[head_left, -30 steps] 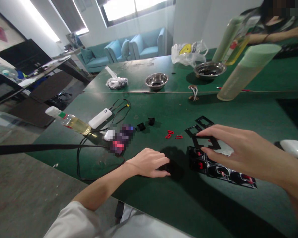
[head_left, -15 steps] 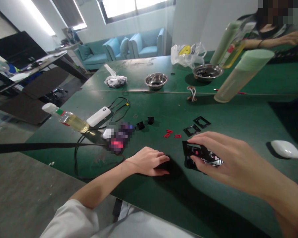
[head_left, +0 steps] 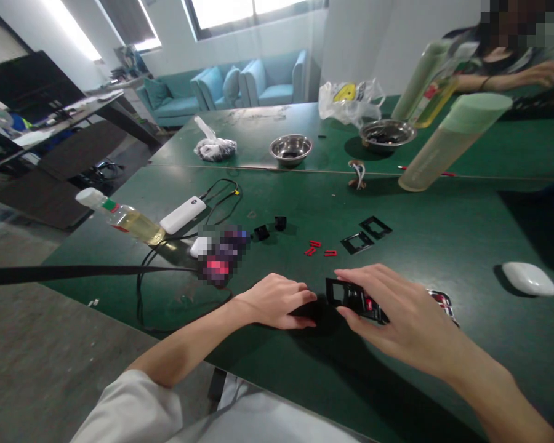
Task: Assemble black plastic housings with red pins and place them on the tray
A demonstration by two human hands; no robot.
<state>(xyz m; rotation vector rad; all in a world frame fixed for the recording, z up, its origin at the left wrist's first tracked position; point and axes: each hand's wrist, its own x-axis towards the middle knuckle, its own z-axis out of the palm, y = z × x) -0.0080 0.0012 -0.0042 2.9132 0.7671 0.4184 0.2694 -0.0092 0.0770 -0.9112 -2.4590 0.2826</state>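
My right hand [head_left: 392,314] grips a black frame part [head_left: 346,295] with a window-like opening, thumb below and fingers above. Partly hidden behind this hand, a shiny black, red and silver piece [head_left: 443,303] shows. My left hand [head_left: 279,301] rests low over the green table [head_left: 268,363], its fingers curled toward a dark shape in shadow; what they hold, if anything, is hidden. Beyond the hands are several small red clips [head_left: 330,253], two flat black frames [head_left: 357,242] [head_left: 375,227] and two small black blocks [head_left: 261,232] [head_left: 281,223].
A white mouse [head_left: 529,279] is at right. A pale green-capped bottle [head_left: 452,144], metal bowls [head_left: 290,149] and plastic bags stand farther back. At left are an oil-coloured bottle [head_left: 138,226], a white power bank [head_left: 183,215], cables and a blurred phone. A person sits across at upper right.
My right hand has moved slightly left and down with the black frame part, nearer my left hand. The shiny piece now shows to the right, behind my right hand. My left hand has hardly moved.
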